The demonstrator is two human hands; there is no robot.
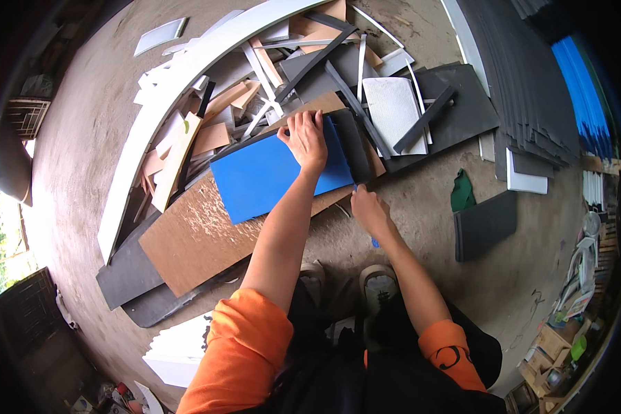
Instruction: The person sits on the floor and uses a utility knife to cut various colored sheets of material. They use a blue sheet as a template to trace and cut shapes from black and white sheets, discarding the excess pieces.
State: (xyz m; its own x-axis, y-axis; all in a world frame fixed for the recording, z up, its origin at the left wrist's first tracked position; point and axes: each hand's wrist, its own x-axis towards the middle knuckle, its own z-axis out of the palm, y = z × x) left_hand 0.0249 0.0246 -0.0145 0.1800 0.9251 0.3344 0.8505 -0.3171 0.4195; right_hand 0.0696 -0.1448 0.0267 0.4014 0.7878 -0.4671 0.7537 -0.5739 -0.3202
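Left hand (306,140): fingers spread and laid flat, palm down, pressing on the upper right part of the blue sheet (269,176); nothing gripped. Right hand (369,209): fingers curled shut around a small blue tool (374,241), its lower end showing below the fist, its tip at the sheet's right corner.

Blue sheet: rectangular, flat, plain, smooth surface, tilted on the diagonal. Lies on top of a large brown board (196,238), which rests on dark grey panels (127,272) on the concrete floor (428,221).

Behind: heap of white, tan and grey offcuts (255,83). Right: stack of dark sheets (524,90), green cloth (462,193).
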